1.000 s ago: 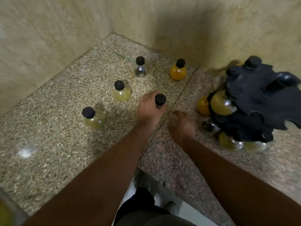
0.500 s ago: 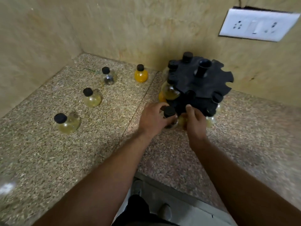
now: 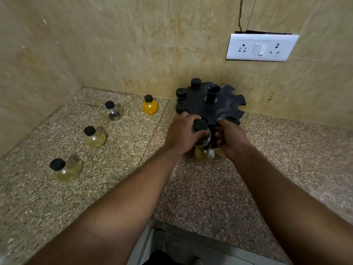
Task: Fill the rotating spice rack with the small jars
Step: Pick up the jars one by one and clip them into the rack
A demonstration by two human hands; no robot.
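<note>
The black rotating spice rack (image 3: 227, 106) stands against the back wall, with notched slots around its top disc and a central post. My left hand (image 3: 181, 133) grips a clear round jar with a black cap (image 3: 201, 131) at the rack's front edge. My right hand (image 3: 230, 137) rests on the rack's front rim beside that jar. A yellowish jar (image 3: 204, 154) hangs in the lower tier below. Two capped jars (image 3: 195, 82) sit in the top slots at the back left. Loose jars stand on the counter: one orange (image 3: 150, 106), one clear (image 3: 113, 112), two pale yellow (image 3: 94, 136).
A granite counter (image 3: 210, 192) fills the corner between two beige stone walls. A white socket and switch plate (image 3: 260, 47) is on the back wall above the rack. The nearest pale yellow jar (image 3: 65, 169) stands at the left. The counter's front edge runs below my arms.
My left hand carried the clear jar from the counter's middle to the rack's front. My right hand came up to the rack's rim. The view shifted right and up.
</note>
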